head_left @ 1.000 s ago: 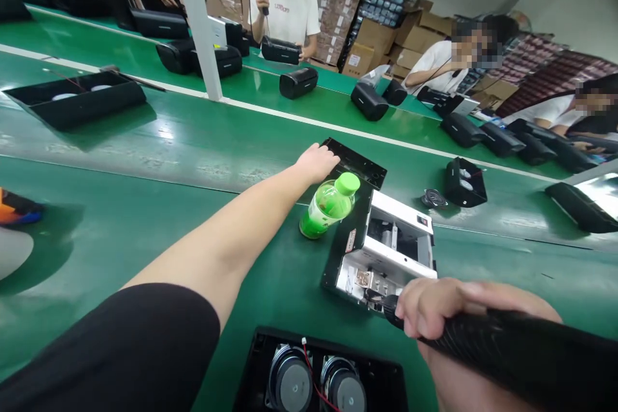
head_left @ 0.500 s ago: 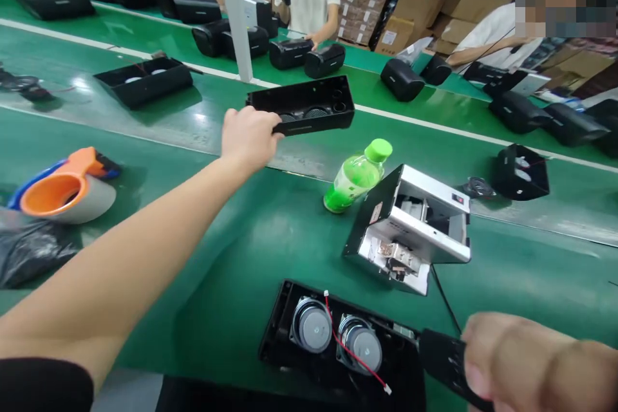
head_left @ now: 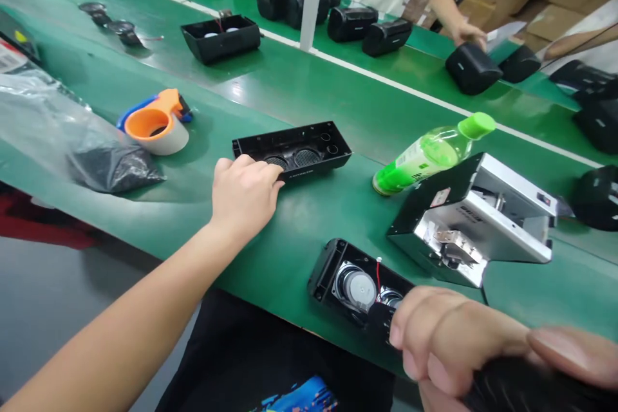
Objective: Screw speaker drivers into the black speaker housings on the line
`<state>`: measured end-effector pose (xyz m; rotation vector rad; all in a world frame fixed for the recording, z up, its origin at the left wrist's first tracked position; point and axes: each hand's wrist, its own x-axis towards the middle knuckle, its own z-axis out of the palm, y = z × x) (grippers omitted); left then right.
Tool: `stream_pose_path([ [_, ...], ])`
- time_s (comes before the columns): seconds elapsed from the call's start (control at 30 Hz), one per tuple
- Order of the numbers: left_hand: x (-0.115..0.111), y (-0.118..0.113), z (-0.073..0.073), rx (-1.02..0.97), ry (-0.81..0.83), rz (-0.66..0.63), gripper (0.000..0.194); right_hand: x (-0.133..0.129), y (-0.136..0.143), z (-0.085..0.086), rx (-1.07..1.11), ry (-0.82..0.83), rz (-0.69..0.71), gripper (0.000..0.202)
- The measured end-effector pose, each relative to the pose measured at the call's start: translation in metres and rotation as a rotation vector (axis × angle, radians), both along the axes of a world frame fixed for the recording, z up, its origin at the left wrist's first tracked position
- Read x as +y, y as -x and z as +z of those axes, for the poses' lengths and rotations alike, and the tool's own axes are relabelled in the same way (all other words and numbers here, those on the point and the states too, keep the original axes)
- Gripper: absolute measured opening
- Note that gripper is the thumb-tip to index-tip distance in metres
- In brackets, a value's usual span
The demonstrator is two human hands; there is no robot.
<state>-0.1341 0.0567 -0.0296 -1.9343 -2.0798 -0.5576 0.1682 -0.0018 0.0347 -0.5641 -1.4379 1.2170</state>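
Head view: the left hand is curling over the near edge of an open black shell lying on the green table; half a second ago it was lifted. The right hand is gripping a black tool above a case holding two speakers.

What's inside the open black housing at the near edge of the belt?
The black housing holds one round speaker driver in plain view, with a red wire beside it. A second driver is mostly covered by the right hand and its black tool.
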Motion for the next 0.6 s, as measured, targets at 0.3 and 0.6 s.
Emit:
stream_pose_path([
  [0.3, -0.02, -0.015, -0.018, -0.023, -0.081, -0.028, 0.014, 0.005, 0.024, -0.002, 0.003, 0.006, 0.001, 0.035],
  [0.6, -0.044, -0.029, -0.011, -0.337, -0.319, -0.214, 0.048, 0.002, 0.027, -0.004, -0.033, 0.1, -0.049, 0.032],
])
